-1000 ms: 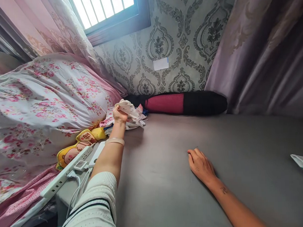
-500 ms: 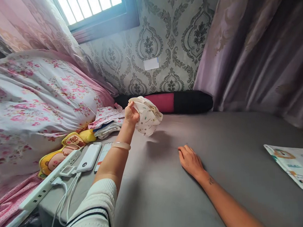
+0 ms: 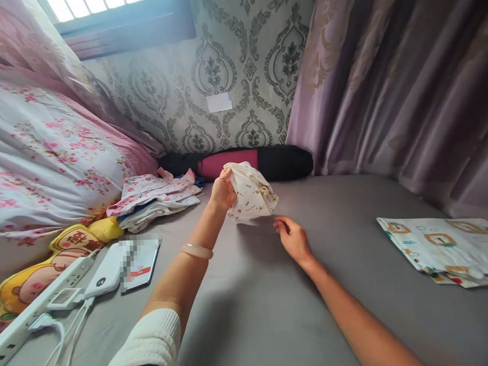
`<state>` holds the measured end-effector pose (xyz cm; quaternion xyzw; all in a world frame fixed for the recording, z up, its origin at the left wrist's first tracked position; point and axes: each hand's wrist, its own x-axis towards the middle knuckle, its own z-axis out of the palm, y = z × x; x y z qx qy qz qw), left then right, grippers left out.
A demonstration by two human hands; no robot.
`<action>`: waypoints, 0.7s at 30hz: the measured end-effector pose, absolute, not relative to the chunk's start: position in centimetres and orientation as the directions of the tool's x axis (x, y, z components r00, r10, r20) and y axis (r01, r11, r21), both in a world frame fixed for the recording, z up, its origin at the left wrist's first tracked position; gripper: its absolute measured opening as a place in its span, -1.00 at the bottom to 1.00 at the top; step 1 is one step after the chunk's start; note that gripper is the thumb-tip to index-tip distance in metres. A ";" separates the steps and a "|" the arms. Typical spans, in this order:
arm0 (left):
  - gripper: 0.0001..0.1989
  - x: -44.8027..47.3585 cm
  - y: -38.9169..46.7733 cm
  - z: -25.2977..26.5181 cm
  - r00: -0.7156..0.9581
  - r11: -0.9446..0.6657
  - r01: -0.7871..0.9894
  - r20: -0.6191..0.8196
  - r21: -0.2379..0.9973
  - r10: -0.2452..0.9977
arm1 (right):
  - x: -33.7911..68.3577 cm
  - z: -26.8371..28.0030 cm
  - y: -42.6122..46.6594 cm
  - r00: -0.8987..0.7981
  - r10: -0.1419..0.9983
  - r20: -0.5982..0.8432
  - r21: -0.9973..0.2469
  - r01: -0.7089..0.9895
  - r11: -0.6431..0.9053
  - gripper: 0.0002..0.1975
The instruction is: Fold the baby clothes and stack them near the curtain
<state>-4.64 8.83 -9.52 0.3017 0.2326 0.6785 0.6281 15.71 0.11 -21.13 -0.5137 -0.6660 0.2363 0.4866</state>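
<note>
My left hand pinches the upper left edge of a cream cloth, which looks like a small garment with a fine print of leaves and little figures. The cloth hangs bunched just above the grey bed sheet. Below and to the right of it is my right hand, with nothing in it, its fingers loosely bent and the thumb apart. Its fingertips point at the cloth's lower right edge, a small gap away.
Folded clothes lie at the left by a floral bedding heap. Nearer are a yellow plush toy, a power strip, a white power bank and a phone. Folded printed cloth lies right; a black-and-red bolster lines the wall.
The view has swung right. My left hand has shifted right with the cream cloth, and my right hand has come up off the sheet area towards it.
</note>
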 end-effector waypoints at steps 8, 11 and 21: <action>-0.94 -1.1 6.3 -10.1 0.107 0.017 -0.713 0.086 0.701 0.990 | 17.1 -15.6 -0.8 0.056 0.685 0.727 -0.600 0.537 0.593 -0.74; -0.91 -0.1 5.5 -10.3 0.166 0.057 -0.703 0.085 0.709 0.982 | 17.3 -14.9 -1.1 0.008 0.660 0.751 -0.544 0.574 0.612 -0.74; -0.86 1.5 4.3 -10.7 0.256 0.102 -0.640 0.086 0.762 0.963 | 18.2 -14.0 -1.1 0.103 0.654 0.750 -0.594 0.541 0.596 -0.76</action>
